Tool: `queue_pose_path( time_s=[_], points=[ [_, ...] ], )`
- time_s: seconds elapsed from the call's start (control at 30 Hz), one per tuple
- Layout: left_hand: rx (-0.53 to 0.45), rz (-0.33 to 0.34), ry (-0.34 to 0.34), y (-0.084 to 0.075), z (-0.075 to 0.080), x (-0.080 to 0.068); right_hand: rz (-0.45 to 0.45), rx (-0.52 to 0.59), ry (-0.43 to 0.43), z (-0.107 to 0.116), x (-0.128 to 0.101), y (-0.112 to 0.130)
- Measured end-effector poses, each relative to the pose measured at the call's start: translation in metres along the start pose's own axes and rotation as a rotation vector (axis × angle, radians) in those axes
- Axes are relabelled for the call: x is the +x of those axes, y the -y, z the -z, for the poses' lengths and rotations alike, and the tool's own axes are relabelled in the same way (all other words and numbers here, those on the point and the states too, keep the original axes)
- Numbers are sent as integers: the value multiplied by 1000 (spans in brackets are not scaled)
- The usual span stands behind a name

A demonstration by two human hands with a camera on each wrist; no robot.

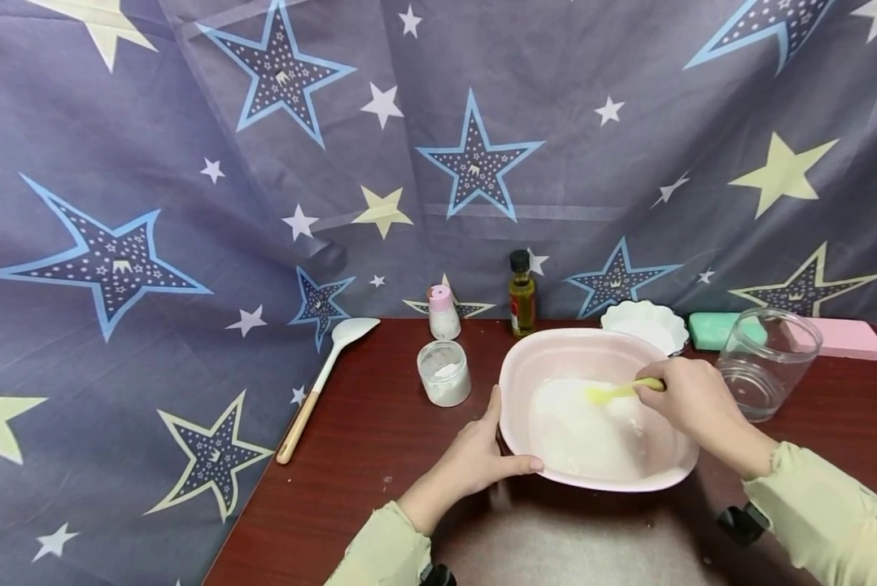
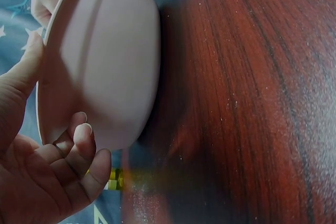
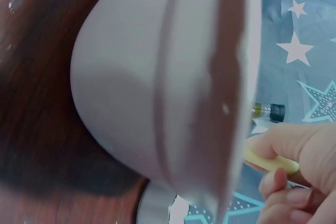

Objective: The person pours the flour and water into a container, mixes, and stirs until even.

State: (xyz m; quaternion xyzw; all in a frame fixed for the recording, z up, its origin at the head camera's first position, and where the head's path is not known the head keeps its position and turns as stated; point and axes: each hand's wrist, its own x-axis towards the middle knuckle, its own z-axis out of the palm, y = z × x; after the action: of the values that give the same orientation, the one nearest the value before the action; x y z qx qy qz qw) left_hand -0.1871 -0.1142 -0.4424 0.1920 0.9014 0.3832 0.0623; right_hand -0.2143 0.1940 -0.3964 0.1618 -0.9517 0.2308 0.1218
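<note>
Two hands work at the pink basin (image 1: 548,350): the left hand (image 1: 482,460) grips its rim. The right hand (image 1: 691,399) pinches a yellow spatula (image 1: 614,392) over the white flour (image 1: 585,431).

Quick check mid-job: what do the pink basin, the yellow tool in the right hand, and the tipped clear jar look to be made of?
Pink basin: likely plastic, smooth matte, with a thin moulded rim. Yellow tool: probably silicone or plastic, slightly translucent; which one I can't tell. Clear jar: see-through with bright glints, glass or clear plastic.
</note>
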Motion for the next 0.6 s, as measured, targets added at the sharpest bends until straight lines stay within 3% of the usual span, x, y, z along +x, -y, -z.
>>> queue_pose_path(
  time_s=[0.6],
  points=[
    [0, -6, 5, 0, 0, 0, 4, -65, 125, 32, -13, -8]
  ],
)
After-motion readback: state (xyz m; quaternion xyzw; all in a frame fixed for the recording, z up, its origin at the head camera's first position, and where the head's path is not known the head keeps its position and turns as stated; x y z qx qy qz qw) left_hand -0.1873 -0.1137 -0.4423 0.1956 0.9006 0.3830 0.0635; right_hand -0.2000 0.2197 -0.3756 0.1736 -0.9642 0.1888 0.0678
